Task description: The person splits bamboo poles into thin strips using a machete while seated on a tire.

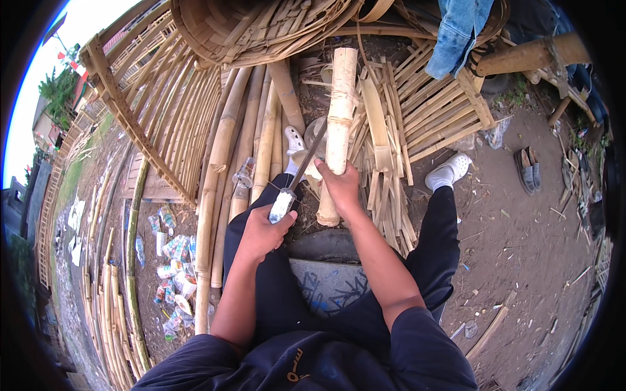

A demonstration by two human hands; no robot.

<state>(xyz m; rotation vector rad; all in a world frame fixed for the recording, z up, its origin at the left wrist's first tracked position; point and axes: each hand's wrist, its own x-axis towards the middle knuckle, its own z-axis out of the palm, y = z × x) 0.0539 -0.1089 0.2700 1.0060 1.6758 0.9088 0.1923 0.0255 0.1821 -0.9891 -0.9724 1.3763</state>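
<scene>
My left hand (264,233) is closed round the pale wrapped handle of a long knife (308,155). Its dark blade slants up and away, lying close along the left side of a thick bamboo piece (342,111). Whether the edge touches the bamboo, I cannot tell. Around the lower half of that piece is my right hand (340,188), thumb on the left side. The bamboo stands nearly in line with my view, its pale surface scraped, with a joint ring about midway. Its lower end shows between my knees.
Long bamboo poles (225,143) lie to the left beside a slatted bamboo frame (160,107). Split strips (391,202) are heaped right of the bamboo piece. A woven basket (261,32) is at the far side. Plastic litter (176,274) and grey shoes (527,171) lie on the ground.
</scene>
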